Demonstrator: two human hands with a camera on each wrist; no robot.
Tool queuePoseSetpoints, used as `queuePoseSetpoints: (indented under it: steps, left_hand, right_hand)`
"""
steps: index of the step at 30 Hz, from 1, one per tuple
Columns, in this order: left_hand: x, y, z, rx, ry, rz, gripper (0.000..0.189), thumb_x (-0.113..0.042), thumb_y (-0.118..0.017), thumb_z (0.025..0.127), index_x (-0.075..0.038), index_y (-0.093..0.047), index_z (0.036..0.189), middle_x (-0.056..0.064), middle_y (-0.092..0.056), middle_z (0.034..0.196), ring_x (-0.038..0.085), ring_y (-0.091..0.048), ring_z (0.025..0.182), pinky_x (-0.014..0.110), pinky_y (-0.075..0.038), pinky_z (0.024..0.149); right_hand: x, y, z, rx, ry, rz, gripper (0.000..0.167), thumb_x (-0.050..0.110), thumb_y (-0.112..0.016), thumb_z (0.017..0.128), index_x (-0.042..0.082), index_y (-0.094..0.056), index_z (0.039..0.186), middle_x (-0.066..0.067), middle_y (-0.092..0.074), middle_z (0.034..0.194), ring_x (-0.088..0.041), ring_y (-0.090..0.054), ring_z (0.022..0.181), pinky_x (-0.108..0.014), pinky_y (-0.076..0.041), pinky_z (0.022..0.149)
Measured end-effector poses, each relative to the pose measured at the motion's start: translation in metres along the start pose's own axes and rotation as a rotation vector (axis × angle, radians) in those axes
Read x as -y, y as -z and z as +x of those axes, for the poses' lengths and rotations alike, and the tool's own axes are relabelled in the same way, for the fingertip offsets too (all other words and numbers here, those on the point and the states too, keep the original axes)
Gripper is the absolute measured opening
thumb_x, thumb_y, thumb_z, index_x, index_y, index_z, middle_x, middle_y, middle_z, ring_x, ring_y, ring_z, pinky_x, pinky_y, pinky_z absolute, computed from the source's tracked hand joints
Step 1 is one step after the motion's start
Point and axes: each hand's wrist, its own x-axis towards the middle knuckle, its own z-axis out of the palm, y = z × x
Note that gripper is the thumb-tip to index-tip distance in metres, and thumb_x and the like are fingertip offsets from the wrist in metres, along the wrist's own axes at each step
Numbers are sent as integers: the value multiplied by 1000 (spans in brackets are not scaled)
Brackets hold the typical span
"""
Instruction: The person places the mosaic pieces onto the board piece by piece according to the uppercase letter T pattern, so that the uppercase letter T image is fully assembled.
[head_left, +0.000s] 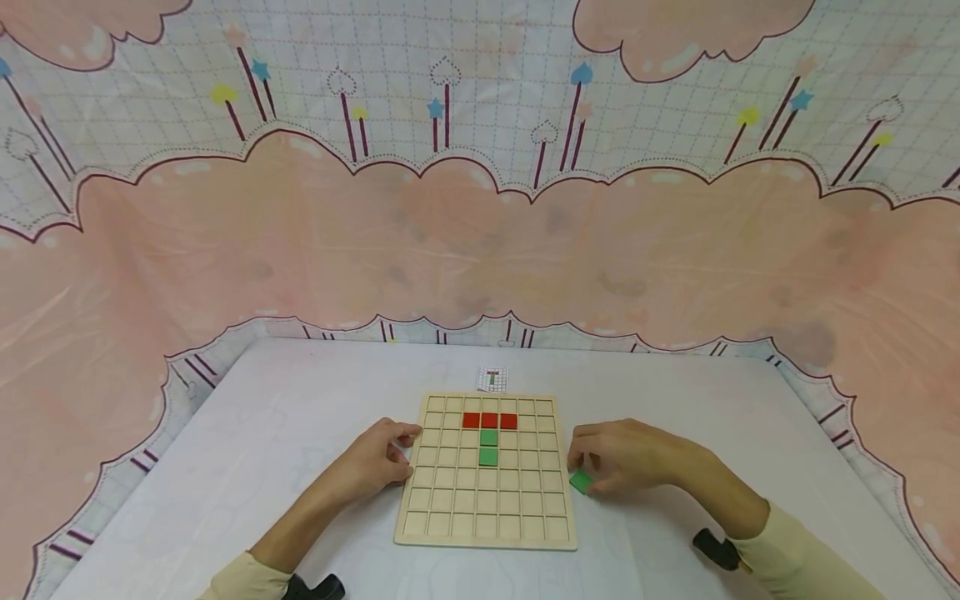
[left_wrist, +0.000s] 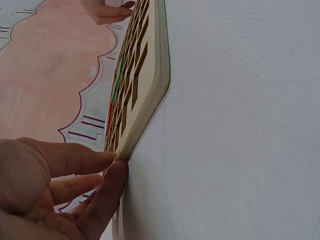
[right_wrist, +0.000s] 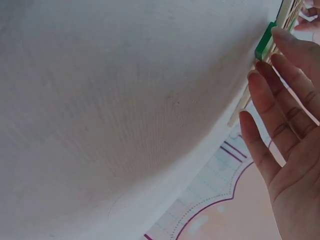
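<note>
A square wooden grid board (head_left: 457, 504) lies on the white table. Three red tiles (head_left: 489, 420) sit side by side in its second row, and two green tiles (head_left: 488, 456) lie in a column under the middle one. My left hand (head_left: 372, 457) grips the board's left edge, thumb and fingers bent against it; the left wrist view shows them pinching the board's rim (left_wrist: 150, 95). Just off the right edge, my right hand (head_left: 626, 454) holds a loose green tile (head_left: 581, 481) at its thumb and fingertips. In the right wrist view this green tile (right_wrist: 265, 42) stands tilted near the board.
Behind the board lies a small pattern card (head_left: 492, 379) showing a red and green T shape on a grid. A patterned pink and white curtain (head_left: 480, 250) hangs around the table (head_left: 322, 400). Dark straps with black devices (head_left: 716, 550) sit at both wrists.
</note>
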Motion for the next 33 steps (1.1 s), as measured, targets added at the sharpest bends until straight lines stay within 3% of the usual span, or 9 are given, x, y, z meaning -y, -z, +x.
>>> queuePoseSetpoints:
  steps: [16,33]
  left_hand:
    - [-1,0,0,1,-9,10,59,13,-73,79,5,-59,136,10,-56,109,17,-54,81,24,-46,60]
    - [-2,-1,-1,-6,5,16,60,13,-73,78,4,-60,136,9,-56,109,18,-53,82,26,-48,60]
  right_hand:
    - [-1,0,-3,-6,-35,8,22,19,-78,85,26,-69,103,18,-58,94,0,-55,84,-21,-48,73]
    - [-3,-2,-2,-3,-34,-17,20,28,-80,84,26,-70,101,17,-54,88,-1,-52,81,-22,-46,73]
